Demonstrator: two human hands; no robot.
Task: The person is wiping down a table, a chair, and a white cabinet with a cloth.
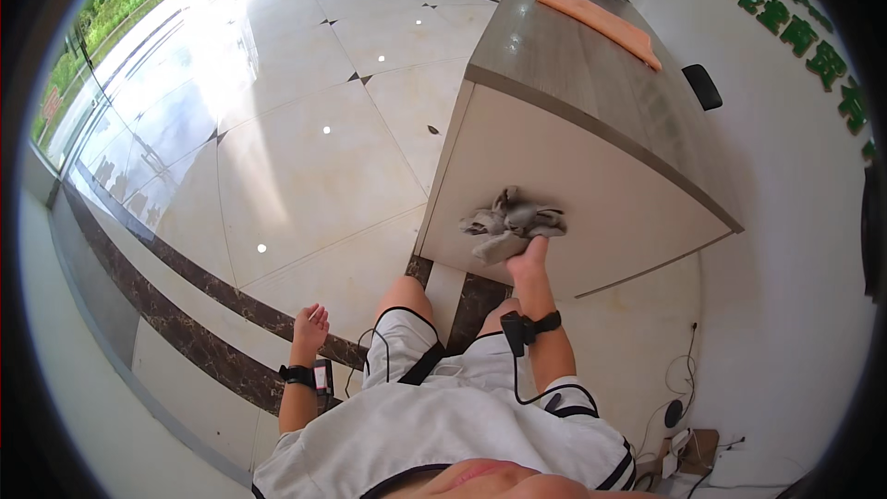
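Note:
My right hand point(530, 256) presses a crumpled grey cloth point(516, 222) against the pale end panel point(589, 180) of a counter. The cloth hides most of its fingers. Out to the left, above the floor, hangs my left hand point(312, 326), with nothing in it and its fingers loosely curled. Above the panel, the counter's grey wood-grain top point(575, 62) carries a folded orange cloth point(599, 24) along its right side.
Glossy tiles point(312, 180) with dark border strips cover the floor. A white wall point(783, 222) with green raised lettering stands at right. Behind the counter shows a black chair part point(702, 86). Cables point(682, 374) and a brown box point(696, 450) lie by the wall at lower right.

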